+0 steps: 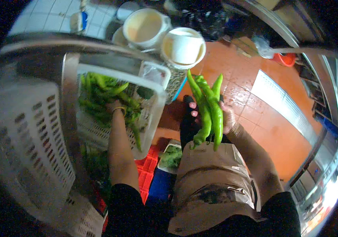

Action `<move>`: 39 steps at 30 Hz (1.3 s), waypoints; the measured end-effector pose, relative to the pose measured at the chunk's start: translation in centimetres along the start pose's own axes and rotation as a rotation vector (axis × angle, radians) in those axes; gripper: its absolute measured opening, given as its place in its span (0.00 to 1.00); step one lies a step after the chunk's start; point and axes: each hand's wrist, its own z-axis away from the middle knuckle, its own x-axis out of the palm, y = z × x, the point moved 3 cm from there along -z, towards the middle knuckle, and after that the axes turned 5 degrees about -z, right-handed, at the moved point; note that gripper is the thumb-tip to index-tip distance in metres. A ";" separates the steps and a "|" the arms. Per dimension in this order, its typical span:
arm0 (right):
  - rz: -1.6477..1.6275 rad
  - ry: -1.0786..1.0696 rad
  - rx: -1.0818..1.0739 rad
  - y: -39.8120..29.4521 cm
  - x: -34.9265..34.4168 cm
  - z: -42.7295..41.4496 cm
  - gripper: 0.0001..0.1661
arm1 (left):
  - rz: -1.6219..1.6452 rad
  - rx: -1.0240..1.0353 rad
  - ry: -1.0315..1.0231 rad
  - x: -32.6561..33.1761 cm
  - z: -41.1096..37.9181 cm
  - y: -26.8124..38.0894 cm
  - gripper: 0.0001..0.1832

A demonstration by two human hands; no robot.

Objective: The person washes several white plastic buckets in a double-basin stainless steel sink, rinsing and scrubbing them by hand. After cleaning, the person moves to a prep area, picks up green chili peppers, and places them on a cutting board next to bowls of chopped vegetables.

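Several long green peppers (pixel 209 109) lie in my right hand (pixel 228 117), whose fingers curl around them from beneath, above the brown apron (pixel 213 169). My left hand (pixel 115 106), with a yellow band at the wrist, reaches into a heap of green peppers (pixel 97 86) in a white plastic crate (pixel 154 118). Its fingers are hidden among the peppers, so whether they grip one does not show.
Behind the crate stand two white buckets (pixel 143 26) (pixel 183 47), one with a white container inside. A perforated white crate (pixel 35 133) is at the left. Near my legs are a red crate (pixel 148 169) and a tub of greens (pixel 170 158). The tiled floor (pixel 246 109) looks wet.
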 end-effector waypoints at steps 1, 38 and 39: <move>-0.023 -0.004 -0.023 -0.4 -0.3 0.7 0.56 | 0.005 -0.019 -0.031 0.4 -0.5 0.8 0.28; -0.024 0.090 0.103 -0.4 -0.7 1.2 0.59 | 0.943 0.774 0.040 -11.7 36.6 15.1 0.27; -0.007 0.061 0.116 -0.5 0.2 1.4 0.59 | 0.957 0.712 0.036 -10.8 33.6 13.7 0.25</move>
